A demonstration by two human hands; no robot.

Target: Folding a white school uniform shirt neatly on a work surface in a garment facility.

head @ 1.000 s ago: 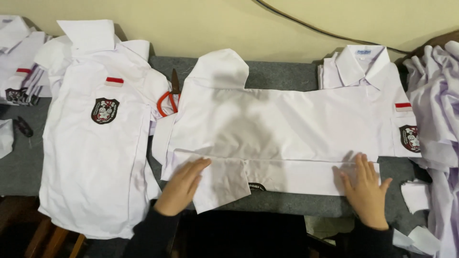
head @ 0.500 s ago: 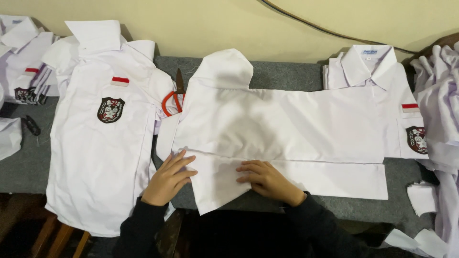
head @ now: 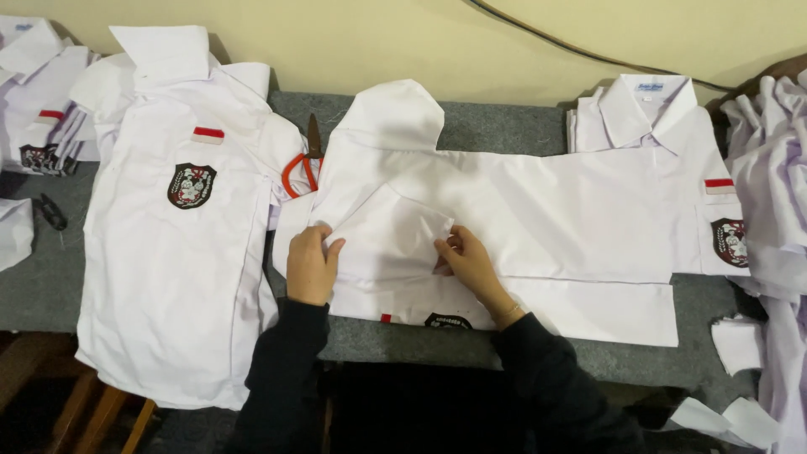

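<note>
A white shirt (head: pixel 555 210) lies face down across the grey table (head: pixel 504 126), partly folded. Its sleeve (head: pixel 387 231) is folded up over the back. My left hand (head: pixel 311 265) pinches the sleeve's left edge. My right hand (head: pixel 466 261) grips the sleeve's right edge. A dark badge and a red strip peek out at the shirt's near edge (head: pixel 445 320), just below my hands. The collar (head: pixel 399 113) points to the far side.
A white badged shirt (head: pixel 181 244) lies at the left, hanging over the table's front edge. Red-handled scissors (head: pixel 307 164) sit between the two shirts. A folded shirt (head: pixel 664 118) and a heap of white shirts (head: pixel 777 185) are at the right. More shirts (head: pixel 38 101) lie far left.
My right hand moved from the shirt's right end to the left. Both hands lifted the loose sleeve from the near edge and folded it up over the shirt's back.
</note>
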